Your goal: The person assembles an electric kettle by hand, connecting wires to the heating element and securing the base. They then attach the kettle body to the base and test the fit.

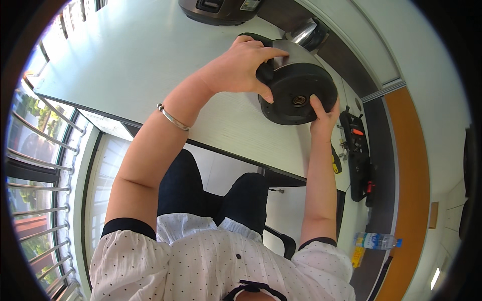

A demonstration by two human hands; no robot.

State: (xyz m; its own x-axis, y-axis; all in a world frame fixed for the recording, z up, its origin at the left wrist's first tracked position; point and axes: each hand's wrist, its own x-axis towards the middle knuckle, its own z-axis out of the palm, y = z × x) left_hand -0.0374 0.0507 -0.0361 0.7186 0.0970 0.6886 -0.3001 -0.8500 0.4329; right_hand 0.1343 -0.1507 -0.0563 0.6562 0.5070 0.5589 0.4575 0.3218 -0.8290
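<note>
An electric kettle [296, 93] with a brushed metal body and a black base is tipped over above the table, so its underside faces me. A round metal connector sits in the middle of that underside. My left hand [248, 62] is closed round the black handle side, its thumb on the base rim and its index finger along the metal body. On the right edge of the base, my right hand [325, 118] grips with its thumb pressed near the connector. Its other fingers are hidden behind the kettle.
A dark cooker [218, 11] and a shiny metal vessel [305, 35] stand at the back. To the right lie an open black tool case [357, 155], a yellow-black screwdriver [336, 161] and a water bottle [374, 241]. The table's front edge [236, 158] runs above my knees; a barred window is left.
</note>
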